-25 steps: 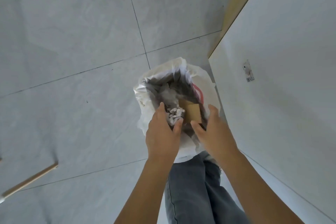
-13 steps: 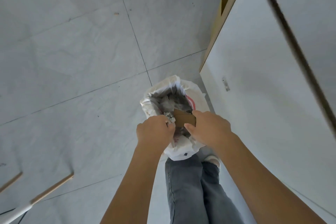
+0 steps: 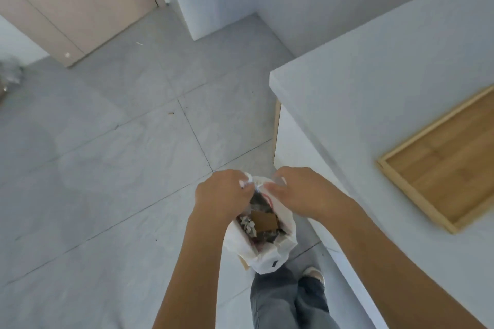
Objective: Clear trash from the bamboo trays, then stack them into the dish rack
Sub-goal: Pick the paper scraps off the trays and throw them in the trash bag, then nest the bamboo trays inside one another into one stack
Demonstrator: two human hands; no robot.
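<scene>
Since a second ago both hands have let go of the trash and now the left hand [image 3: 223,195] and right hand [image 3: 299,191] have their fingers clamped on the white trash bag [image 3: 267,251] rim at lower centre, suggesting the dumping is done, while an empty bamboo tray [image 3: 451,157] waits on the tabletop [image 3: 374,67] at right.

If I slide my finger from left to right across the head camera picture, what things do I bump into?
Beige door → left hand → white trash bag → right hand → bamboo tray on the white counter.
</scene>
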